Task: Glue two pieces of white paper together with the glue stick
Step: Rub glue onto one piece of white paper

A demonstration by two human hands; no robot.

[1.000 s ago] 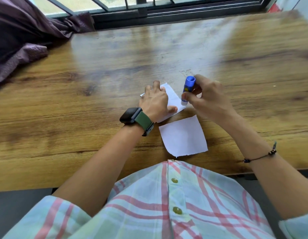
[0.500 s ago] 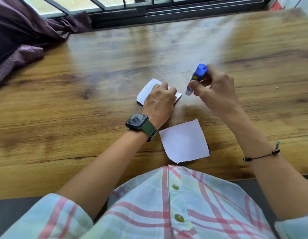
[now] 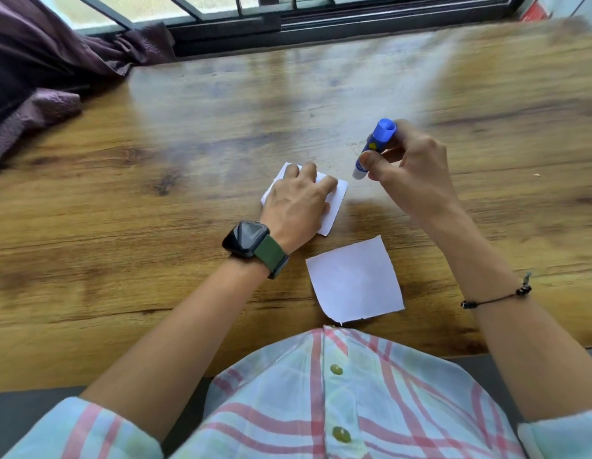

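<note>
Two small white papers lie on the wooden table (image 3: pixel 155 226). My left hand (image 3: pixel 296 207) presses flat on the far paper (image 3: pixel 336 207), covering most of it. The near paper (image 3: pixel 354 279) lies free by the table's front edge. My right hand (image 3: pixel 410 173) grips a blue glue stick (image 3: pixel 375 144), tilted, with its white tip pointing down just off the far paper's right corner and above the table.
A purple curtain (image 3: pixel 39 77) is bunched at the table's back left corner. A dark window frame (image 3: pixel 321 21) runs along the far edge. Bare wood spreads to the left and right of the papers.
My right hand lifted the glue stick off the far paper and moved it right. My left hand slid with the paper and still holds it flat.
</note>
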